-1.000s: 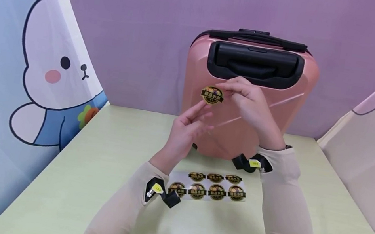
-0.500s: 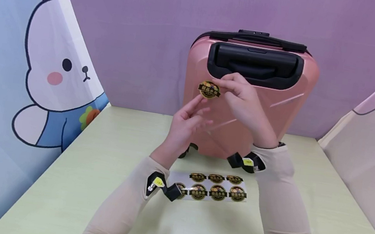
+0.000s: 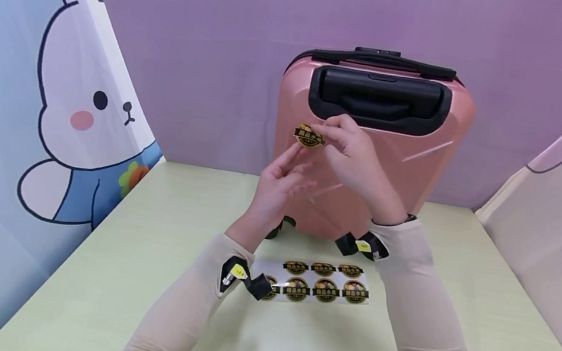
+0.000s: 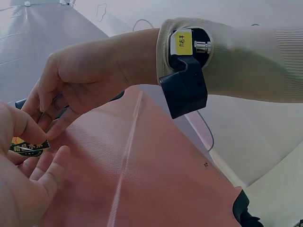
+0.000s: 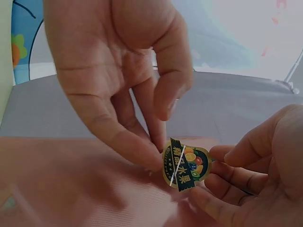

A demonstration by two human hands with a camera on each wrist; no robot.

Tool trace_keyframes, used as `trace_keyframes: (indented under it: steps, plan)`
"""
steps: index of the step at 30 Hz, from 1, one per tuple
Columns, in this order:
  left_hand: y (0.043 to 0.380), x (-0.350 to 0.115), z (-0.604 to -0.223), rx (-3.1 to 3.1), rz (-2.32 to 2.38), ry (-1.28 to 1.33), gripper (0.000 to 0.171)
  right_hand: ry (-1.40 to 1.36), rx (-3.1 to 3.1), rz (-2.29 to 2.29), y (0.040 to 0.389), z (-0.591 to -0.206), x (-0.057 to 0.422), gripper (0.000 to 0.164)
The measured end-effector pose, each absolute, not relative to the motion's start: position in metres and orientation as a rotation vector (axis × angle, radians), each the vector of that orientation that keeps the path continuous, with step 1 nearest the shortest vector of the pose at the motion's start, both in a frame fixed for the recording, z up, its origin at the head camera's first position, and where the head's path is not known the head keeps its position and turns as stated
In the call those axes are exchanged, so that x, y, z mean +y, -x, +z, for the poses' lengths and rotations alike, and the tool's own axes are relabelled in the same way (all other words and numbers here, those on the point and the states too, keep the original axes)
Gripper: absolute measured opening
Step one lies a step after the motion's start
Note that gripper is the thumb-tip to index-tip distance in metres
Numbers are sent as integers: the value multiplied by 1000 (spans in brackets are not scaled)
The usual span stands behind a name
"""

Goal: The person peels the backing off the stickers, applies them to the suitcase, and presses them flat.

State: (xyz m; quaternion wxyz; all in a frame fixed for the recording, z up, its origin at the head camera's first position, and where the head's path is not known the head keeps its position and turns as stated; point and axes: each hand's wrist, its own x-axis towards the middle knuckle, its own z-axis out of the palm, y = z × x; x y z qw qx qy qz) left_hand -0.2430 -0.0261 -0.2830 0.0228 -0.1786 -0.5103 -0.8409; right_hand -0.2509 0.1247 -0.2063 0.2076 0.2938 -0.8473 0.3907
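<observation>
In the head view a round black-and-gold sticker [image 3: 309, 136] with fruit pictures and large characters is held up in front of a pink suitcase [image 3: 325, 206]. My left hand [image 3: 275, 189] comes from below and pinches its lower edge, the other fingers spread. From the right, my right hand [image 3: 352, 149] pinches its right edge. In the right wrist view the sticker [image 5: 185, 166] sits between the fingertips of the left hand [image 5: 109, 80] and the right hand [image 5: 265, 175]. Fingers cover part of the sticker [image 4: 29, 148] in the left wrist view.
On the pale table [image 3: 175, 196], below the hands, lies a clear sheet [image 3: 316, 285] with several matching stickers. The suitcase stands against a purple backdrop [image 3: 209, 69]. A cartoon rabbit curtain [image 3: 77, 93] borders the left side, a pale curtain [image 3: 555, 220] the right.
Both hands stay at the sticker, which has shifted slightly left and tilted. The right hand and wrist have moved a little left. The sticker sheet lies where it was.
</observation>
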Motion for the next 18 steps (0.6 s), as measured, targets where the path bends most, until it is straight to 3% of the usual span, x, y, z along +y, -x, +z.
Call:
trace_keyframes:
  steps: [18]
  plan:
    - [247,-29,-283,-1577,-2635,575,67,-879,-2296,1043,255,-215,123,46]
